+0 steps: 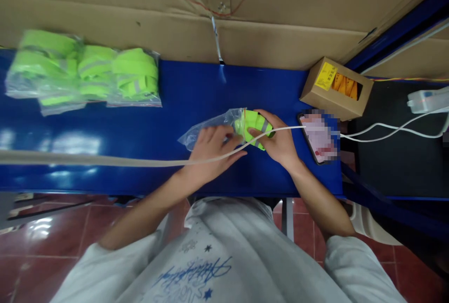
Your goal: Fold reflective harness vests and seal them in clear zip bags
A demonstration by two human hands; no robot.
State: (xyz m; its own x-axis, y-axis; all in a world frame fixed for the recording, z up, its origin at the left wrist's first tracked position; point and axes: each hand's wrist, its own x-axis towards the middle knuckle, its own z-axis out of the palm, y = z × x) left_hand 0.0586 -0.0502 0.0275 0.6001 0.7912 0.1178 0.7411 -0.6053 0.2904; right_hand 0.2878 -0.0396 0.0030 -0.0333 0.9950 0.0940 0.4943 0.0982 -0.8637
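Observation:
A folded neon-yellow reflective vest with a grey stripe lies partly inside a clear plastic bag on the blue table. My right hand grips the vest at its right end, with the thumb on top and the fingers along the far side. At the bag's mouth, my left hand has its fingers curled on the plastic, its thumb and fingertips close to the vest. A white cable passes in front of the camera and across both hands.
Several bagged neon-yellow bundles lie at the table's back left. On the right are a phone, a cardboard box with orange packets inside, and white cables leading to a white power strip. Cardboard lines the back.

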